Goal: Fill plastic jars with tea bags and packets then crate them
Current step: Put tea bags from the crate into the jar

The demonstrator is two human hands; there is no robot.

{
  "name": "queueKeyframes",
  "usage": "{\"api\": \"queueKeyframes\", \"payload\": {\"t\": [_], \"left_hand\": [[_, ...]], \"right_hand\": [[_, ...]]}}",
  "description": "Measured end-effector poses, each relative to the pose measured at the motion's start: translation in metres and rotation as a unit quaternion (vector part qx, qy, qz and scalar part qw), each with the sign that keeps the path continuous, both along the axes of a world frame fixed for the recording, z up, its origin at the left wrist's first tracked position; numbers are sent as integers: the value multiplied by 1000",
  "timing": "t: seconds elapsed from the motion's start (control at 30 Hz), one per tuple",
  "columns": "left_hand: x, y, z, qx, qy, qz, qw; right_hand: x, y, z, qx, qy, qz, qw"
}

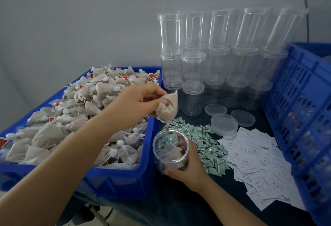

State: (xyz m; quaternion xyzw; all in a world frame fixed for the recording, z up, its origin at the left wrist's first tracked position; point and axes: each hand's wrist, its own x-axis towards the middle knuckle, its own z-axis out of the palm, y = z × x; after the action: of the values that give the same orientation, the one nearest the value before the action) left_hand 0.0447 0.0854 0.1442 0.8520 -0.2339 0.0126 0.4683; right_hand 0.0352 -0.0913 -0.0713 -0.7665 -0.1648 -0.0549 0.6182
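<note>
open jar (171, 151) upright on the dark table (206, 206), just right of the blue bin (123, 181); a few tea bags lie in its bottom. right hand (188, 165) wraps the jar's near side, fingers curled round the wall. left hand (141, 100) above the jar mouth, fingers pinching a tea bag (168, 108), its string and tag hanging down to the rim. bin heaped with tea bags (71, 116), red tags showing. green packets (202, 145) piled just beside the jar, to the right and behind. white slips (256, 163) spread further right. three loose lids (223, 122) behind the packets. stacked lidded jars (215, 55) against the wall. blue crate (304, 118) at the right edge.
</note>
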Motion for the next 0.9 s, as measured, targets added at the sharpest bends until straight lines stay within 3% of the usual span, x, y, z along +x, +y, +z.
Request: {"api": "queueKeyframes", "payload": {"t": [0.13,0.33,0.63,0.9], "left_hand": [[-7,-12,-15,22,36,-35,999],[-8,-19,-46,153,-11,-34,988],[-9,-24,-64,383,-152,-31,911],[-13,-40,-64,467,-134,-57,872]], "right_hand": [[1,1,-2,1,3,0,1000],[2,2,0,15,-11,-6,1000],[4,2,-6,23,7,-3,1000],[3,1,-5,24,18,4,1000]]}}
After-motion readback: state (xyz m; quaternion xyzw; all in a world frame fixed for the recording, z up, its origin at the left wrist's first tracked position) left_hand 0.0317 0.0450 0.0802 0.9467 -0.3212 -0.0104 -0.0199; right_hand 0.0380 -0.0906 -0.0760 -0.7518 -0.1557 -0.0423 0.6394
